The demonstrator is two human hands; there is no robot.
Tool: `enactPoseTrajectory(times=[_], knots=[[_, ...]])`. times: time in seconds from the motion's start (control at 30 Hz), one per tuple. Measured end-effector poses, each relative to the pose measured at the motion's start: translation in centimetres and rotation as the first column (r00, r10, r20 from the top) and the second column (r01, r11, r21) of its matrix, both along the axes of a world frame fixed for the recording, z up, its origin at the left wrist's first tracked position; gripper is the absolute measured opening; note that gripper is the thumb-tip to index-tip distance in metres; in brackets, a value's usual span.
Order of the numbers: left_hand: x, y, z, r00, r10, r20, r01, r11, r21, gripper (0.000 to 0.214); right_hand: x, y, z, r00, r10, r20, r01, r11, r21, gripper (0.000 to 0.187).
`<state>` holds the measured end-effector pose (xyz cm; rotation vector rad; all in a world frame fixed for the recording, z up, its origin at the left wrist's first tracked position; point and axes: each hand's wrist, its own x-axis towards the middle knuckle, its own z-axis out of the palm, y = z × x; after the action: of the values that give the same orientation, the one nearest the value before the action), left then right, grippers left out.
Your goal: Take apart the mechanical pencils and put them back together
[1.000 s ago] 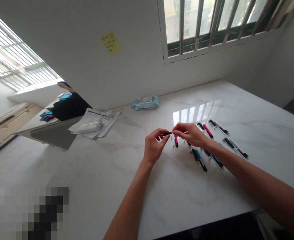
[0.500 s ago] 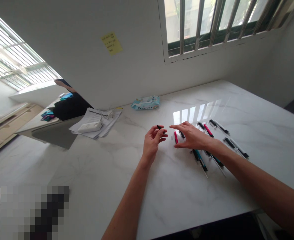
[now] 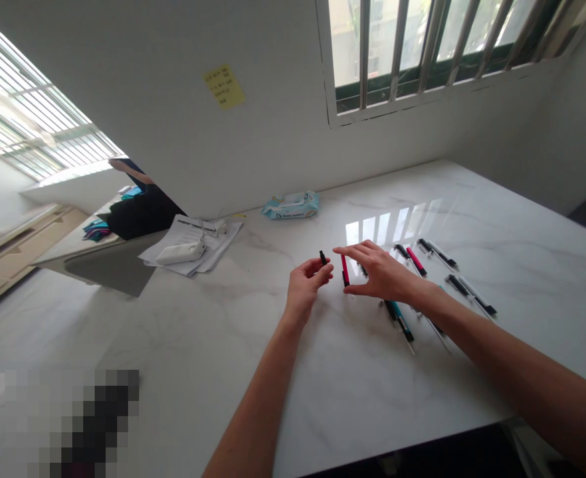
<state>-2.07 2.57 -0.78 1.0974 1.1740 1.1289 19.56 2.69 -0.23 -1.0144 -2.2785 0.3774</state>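
My left hand [image 3: 307, 285] pinches a small black pen part [image 3: 323, 257] upright between thumb and fingertips above the white marble table [image 3: 213, 345]. Just to its right, my right hand [image 3: 380, 273] holds a pink pen [image 3: 345, 271] between thumb and forefinger, its other fingers stretched out. The two hands are a few centimetres apart. Under and behind my right hand lie several pens in pink, teal and black, among them a teal pen [image 3: 401, 320] and a pink and black pen [image 3: 415, 260].
More black pens [image 3: 472, 294] lie at the right of the table. A pack of wet wipes [image 3: 290, 204] sits by the wall. A stack of papers with a white device [image 3: 188, 244] lies at the left, near the table's edge. A person in dark clothing [image 3: 138, 206] is beyond it.
One second ago both hands held one black pen piece between them. They have since parted: the left keeps the small black part, the right reached down and lifted a pink pen.
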Motion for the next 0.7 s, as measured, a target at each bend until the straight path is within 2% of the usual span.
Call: enactPoseTrajectory(times=[0.2, 0.4, 0.47, 0.57, 0.7], knots=[[0.3, -0.2, -0.1, 0.997, -0.07, 0.041, 0.072, 0.997, -0.041, 0.042, -1.2, -0.9, 0.6, 0.992, 0.103, -0.069, -0.097, 0.991, 0.094, 0.082], [0.1, -0.2, 0.1, 0.998, -0.066, 0.002, 0.066, 0.998, -0.024, 0.041, -1.0, -0.9, 0.7, 0.991, 0.091, -0.093, -0.086, 0.994, 0.061, 0.082], [-0.1, 0.0, 0.1, 1.0, -0.028, -0.014, 0.028, 0.999, 0.016, 0.04, -0.6, -0.6, 0.7, 0.995, 0.032, -0.095, -0.03, 0.999, 0.027, 0.068], [-0.4, 0.4, 0.0, 1.0, 0.016, 0.007, -0.016, 0.998, 0.065, 0.039, -0.1, -0.1, 0.2, 1.0, -0.015, -0.001, 0.015, 0.999, -0.039, 0.034], [-0.4, 0.6, -0.1, 0.998, 0.029, 0.061, -0.034, 0.996, 0.085, 0.04, -0.1, 0.5, -0.9, 0.993, 0.025, 0.117, -0.01, 0.992, -0.126, 0.017]])
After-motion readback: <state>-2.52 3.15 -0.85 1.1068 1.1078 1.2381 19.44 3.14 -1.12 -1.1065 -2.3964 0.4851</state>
